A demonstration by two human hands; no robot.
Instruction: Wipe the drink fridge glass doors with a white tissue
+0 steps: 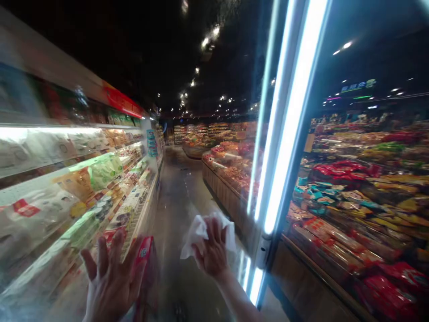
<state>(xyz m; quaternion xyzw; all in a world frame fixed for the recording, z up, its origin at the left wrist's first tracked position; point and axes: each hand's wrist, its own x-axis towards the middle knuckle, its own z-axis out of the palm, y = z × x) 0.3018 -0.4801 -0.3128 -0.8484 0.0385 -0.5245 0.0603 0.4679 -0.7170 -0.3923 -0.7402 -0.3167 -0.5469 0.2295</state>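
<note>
Right fingers [214, 232]: slightly apart, pointing up, pressing a white cloth [196, 232] flat against the glass pane [181, 286]. The cloth bunches out past the fingertips, up and to the left. The right hand [212, 256] is seen from the back, with the forearm running down toward the lower edge.

Left fingers [100, 257]: spread wide and holding nothing. The left hand [112, 279] lies open, palm to the pane, low and left of the cloth and well apart from it.

The pane is transparent. The aisle floor [177, 192] and the lit shelves [67, 179] show through it or reflect in it; with the blur I cannot tell which. A red package [145, 255] sits just beside the left hand. To the right are the door frame with its bright light strip [288, 134] and, beyond it, a snack display [351, 192].

Progress, as a judgement: wiping is under way, with the cloth on the lower middle of the pane. No smears, streaks or wet track can be made out, so the cleaned and uncleaned areas cannot be told apart. The glass above the cloth is out of the hands' present reach.
</note>
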